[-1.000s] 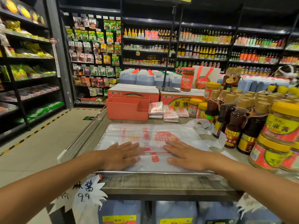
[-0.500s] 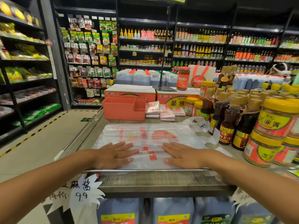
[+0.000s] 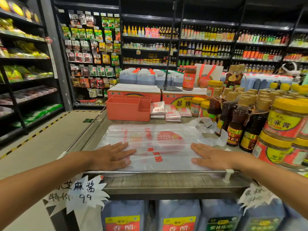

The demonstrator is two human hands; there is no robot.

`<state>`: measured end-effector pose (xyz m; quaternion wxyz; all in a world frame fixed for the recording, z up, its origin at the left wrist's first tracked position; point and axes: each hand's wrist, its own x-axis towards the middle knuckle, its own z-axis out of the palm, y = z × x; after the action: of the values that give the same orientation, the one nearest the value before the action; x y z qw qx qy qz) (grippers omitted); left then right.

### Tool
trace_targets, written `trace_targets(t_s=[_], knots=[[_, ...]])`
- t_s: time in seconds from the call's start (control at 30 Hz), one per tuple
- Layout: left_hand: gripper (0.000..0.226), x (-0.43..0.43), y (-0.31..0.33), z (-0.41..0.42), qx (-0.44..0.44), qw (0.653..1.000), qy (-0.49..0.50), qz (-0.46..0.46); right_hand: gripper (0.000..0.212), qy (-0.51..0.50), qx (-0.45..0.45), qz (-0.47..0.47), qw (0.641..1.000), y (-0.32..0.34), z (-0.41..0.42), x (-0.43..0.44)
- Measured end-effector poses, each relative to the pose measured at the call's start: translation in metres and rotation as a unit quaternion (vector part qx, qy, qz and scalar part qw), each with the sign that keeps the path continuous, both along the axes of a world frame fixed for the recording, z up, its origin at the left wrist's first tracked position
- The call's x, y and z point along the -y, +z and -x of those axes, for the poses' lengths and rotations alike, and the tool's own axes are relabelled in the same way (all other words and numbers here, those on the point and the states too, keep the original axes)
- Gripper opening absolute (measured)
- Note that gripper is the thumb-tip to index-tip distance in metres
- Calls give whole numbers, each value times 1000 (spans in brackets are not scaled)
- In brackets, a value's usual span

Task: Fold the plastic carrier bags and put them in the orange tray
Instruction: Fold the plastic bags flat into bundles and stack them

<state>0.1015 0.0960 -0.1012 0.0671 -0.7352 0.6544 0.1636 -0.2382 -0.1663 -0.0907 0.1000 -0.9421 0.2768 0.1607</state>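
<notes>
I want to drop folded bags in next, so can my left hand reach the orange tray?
Probably yes. The left hand lies flat on the carrier bag, and the orange tray stands just past the bag's far edge with nothing between.

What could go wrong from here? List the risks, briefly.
1. The carrier bag has its handles lying against the sauce bottles; folding could drag or tip one.
2. The left hand and right hand press flat on slick plastic beside the front rail; the bag might slide off.

wooden stand (image 3: 166,180) | on it: flat carrier bag (image 3: 158,142); orange tray (image 3: 126,109); folded bags (image 3: 168,111); sauce bottles (image 3: 235,120); jars (image 3: 286,120)
</notes>
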Motion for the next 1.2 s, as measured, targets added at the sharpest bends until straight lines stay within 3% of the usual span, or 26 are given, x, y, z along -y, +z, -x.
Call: trace_targets(t_s=[0.1, 0.2, 0.37, 0.47, 0.6, 0.87, 0.97, 1.2], knots=[[67, -1, 2, 5, -5, 1000, 20, 10, 102, 2, 20, 16, 1000, 1, 0, 0], [60, 0, 10, 6, -36, 997, 44, 44, 86, 5, 48, 96, 994, 6, -6, -2], [61, 14, 9, 1, 40, 992, 45, 112, 72, 40, 61, 234, 970, 14, -38, -6], [72, 18, 8, -2, 39, 991, 54, 115, 60, 74, 127, 148, 978, 7, -52, -2], [54, 21, 4, -3, 41, 984, 63, 164, 49, 65, 173, 30, 982, 2, -66, 3], [68, 23, 4, -5, 46, 974, 70, 210, 73, 94, 149, 115, 978, 12, -77, -3], [69, 23, 3, -4, 63, 972, 77, 212, 57, 104, 165, 132, 972, 9, -75, -5], [42, 27, 3, -3, 80, 967, 92, 226, 37, 82, 185, 133, 970, 11, -74, -7]])
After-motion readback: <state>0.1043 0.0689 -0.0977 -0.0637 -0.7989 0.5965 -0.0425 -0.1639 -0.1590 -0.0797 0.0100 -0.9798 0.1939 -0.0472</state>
